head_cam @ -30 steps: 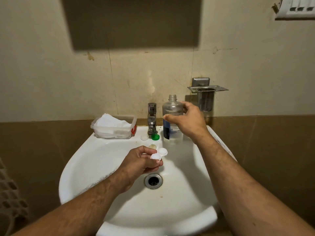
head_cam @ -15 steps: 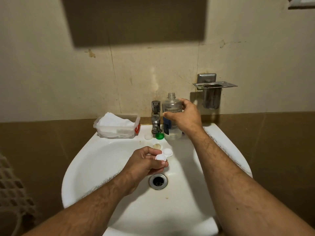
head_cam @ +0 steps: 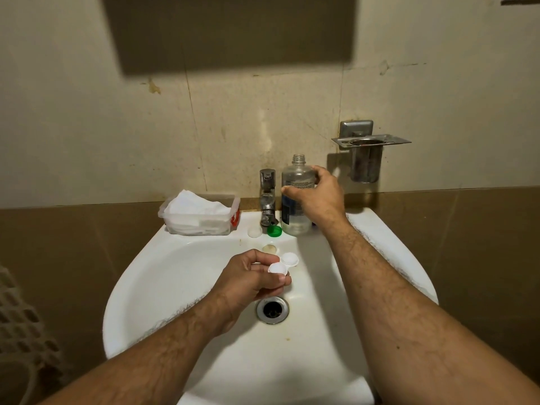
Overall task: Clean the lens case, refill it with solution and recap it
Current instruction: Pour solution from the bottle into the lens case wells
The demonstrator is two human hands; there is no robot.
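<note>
My left hand pinches the white lens case over the basin, both wells uncapped and facing up. My right hand is wrapped around the clear solution bottle, which stands uncapped on the sink ledge beside the tap. A white cap and a green cap lie on the ledge in front of the tap.
The white sink has a drain just below my left hand. A clear box of white tissues sits on the ledge at left. The metal tap stands behind the caps. A metal holder hangs on the wall at right.
The camera has tilted, shifting the scene. My right hand stays around the bottle on the ledge and my left hand keeps the case over the basin.
</note>
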